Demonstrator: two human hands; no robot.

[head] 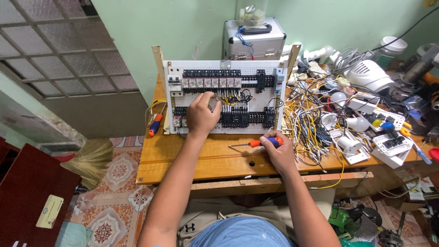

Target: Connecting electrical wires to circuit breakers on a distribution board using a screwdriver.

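Reaching up onto the white perforated control panel (256, 106), the left hand (201, 115) sits at about 10 o'clock from the table centre, fingers curled and fingertips pinched at the wiring just below the row of clear relays (211, 83); what exactly is pinched cannot be told. The panel stands tilted back on the wooden workbench (183, 158), propped by two pale side rails. Black terminal blocks (211, 73) run along its top, more black relay sockets (242, 119) along its lower row, and a white circuit breaker (174, 84) sits at its upper left corner.

The right hand (280, 153) rests on the bench at about 4 o'clock from the panel, closed around the orange-and-blue handle of a screwdriver (256, 143). The screwdriver lies flat, its shaft pointing toward 9 o'clock, tip well apart from the left hand.

A second orange-and-blue-handled tool (155, 125) lies at 9 o'clock, just beside the panel's left rail. A tangle of yellow, white and black wires (306, 123) spreads at 3 o'clock, touching the panel's right edge. Beyond it lie white switch plates (391, 142) and white lamp holders (352, 144). A silver aluminium case (254, 42) stands behind the panel at 12 o'clock. A straw broom (91, 160) lies on the patterned floor tiles at 8 o'clock.
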